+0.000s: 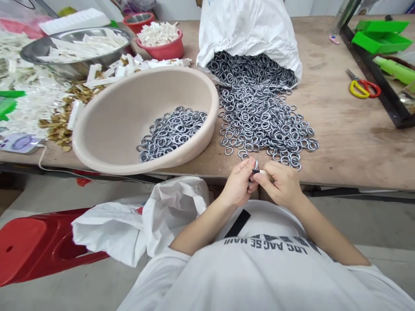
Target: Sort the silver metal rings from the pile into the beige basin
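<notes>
Grey metallic-looking rings spill from the mouth of a white sack at the upper centre of the frame and spread over the wooden table almost to its near edge. Just below the spill, right of centre, the left hand has its fingers closed, pinching a single ring at the thumb and fingertips. Beside it, the right hand is curled around a small black-and-white piece, which points towards that ring; whether the two touch is too small to tell. Left of centre, a beige basin contains more rings, gathered towards its right side. Scissors with yellow and red handles lie at the upper right, near green trays. At the upper left, a steel bowl holds white strips; a red stool stands at the lower left.
</notes>
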Tool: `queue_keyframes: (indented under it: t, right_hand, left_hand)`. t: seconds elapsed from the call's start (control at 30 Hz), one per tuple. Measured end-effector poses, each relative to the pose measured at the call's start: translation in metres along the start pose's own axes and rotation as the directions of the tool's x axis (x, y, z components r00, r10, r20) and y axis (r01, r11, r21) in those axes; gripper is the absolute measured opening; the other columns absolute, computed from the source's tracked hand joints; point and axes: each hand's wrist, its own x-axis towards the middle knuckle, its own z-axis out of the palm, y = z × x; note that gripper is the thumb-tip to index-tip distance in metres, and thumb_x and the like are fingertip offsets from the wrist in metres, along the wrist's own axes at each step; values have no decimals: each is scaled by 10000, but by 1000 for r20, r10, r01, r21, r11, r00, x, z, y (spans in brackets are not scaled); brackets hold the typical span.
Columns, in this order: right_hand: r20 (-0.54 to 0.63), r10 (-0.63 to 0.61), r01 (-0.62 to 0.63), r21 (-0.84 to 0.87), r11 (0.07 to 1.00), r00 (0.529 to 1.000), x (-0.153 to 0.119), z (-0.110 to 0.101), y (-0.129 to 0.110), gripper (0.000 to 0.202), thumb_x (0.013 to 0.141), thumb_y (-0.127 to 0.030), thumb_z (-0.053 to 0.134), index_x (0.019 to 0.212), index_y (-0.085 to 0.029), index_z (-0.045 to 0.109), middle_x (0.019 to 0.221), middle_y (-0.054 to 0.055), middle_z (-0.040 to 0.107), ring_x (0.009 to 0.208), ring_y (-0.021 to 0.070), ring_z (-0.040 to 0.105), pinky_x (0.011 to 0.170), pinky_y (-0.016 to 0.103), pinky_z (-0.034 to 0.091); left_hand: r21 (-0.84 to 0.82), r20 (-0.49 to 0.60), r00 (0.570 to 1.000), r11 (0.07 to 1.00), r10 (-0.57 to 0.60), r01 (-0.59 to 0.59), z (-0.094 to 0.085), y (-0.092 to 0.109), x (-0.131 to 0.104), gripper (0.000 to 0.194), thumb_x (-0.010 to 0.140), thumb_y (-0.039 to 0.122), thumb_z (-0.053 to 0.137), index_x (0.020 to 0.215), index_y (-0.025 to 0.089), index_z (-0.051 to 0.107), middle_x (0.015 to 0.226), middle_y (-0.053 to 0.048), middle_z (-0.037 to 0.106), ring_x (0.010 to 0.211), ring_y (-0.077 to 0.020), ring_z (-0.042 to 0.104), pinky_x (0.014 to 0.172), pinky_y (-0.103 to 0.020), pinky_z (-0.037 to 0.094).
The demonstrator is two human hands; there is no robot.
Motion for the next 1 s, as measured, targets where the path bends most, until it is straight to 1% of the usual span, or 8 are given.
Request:
queue_keyframes:
  t: [0.2, 0.37, 0.47, 0.57, 0.73, 0.8, 0.9, 1.0]
  right_hand:
    - [81, 128, -133, 55, 990, 988, 5, 1, 6, 453, 987, -479, 512, 636, -210, 414, 602, -35, 443, 591, 122, 425, 584, 292, 251]
    - [-176, 278, -286, -18, 958, 944, 19, -8, 22, 454, 1008, -498, 455, 647, -222, 444, 608, -23, 473, 596, 144, 430, 592, 293, 279]
    - [-94, 174, -181, -74, 981, 980, 27, 2, 20, 327, 976, -508, 529, 865, -218, 632, 825, 28, 656, 759, 180, 576, 664, 297, 346]
    - [34, 152, -142, -204, 969, 988, 33, 23, 16, 301, 923, -487, 627, 1096, -247, 684, 1002, 50, 695, 841, 209, 628, 664, 302, 355]
    - [125, 189, -129, -378, 917, 974, 40, 37, 17, 223, 964, -372, 553, 984, -235, 728, 990, 69, 660, 742, 190, 604, 595, 309, 306]
    - [79, 191, -161, -288, 944, 978, 40, 33, 17, 214, 961, -334, 553, 1024, -218, 723, 1000, 74, 659, 776, 194, 604, 625, 306, 341]
    - [29, 197, -199, 85, 976, 980, 36, 28, 12, 189, 938, -338, 603, 969, -196, 724, 892, 42, 663, 800, 184, 595, 698, 300, 406]
    - [45, 262, -249, 497, 832, 964, 28, 29, 1, 213, 880, -401, 686, 860, -189, 704, 765, -2, 645, 697, 146, 561, 664, 284, 441]
  left_hand:
    - [24, 18, 1000, 1000, -19, 18, -9, 1, -6, 436, 817, 531, 707, 751, 185, 449, 549, 94, 372, 367, -23, 287, 353, -154, 165]
    - [84, 123, 990, 995, -72, 62, -17, 2, -28, 466, 851, 526, 674, 678, 168, 430, 559, 73, 365, 405, -22, 316, 390, -158, 181]
    - [42, -8, 1000, 999, -16, 16, -30, 9, -30, 436, 851, 511, 679, 705, 167, 454, 583, 64, 429, 407, -23, 333, 387, -158, 179]
    - [91, -100, 988, 990, 117, -108, -44, 18, -24, 365, 865, 480, 672, 781, 138, 574, 663, 11, 579, 425, -25, 398, 386, -161, 203]
    - [146, -189, 952, 965, 241, -216, -54, 26, -15, 358, 810, 438, 746, 948, 111, 701, 771, -41, 685, 433, -12, 426, 392, -158, 236]
    - [160, -187, 949, 961, 256, -227, -53, 26, -12, 399, 803, 414, 757, 1080, 132, 708, 757, -28, 682, 436, -14, 427, 391, -153, 240]
    - [132, -159, 958, 967, 237, -217, -47, 23, -8, 415, 817, 398, 736, 1158, 169, 678, 776, -10, 668, 454, -30, 466, 380, -151, 251]
    - [75, -148, 969, 979, 200, -190, -38, 17, -7, 366, 823, 455, 717, 1050, 172, 664, 802, 10, 627, 472, -39, 492, 364, -156, 263]
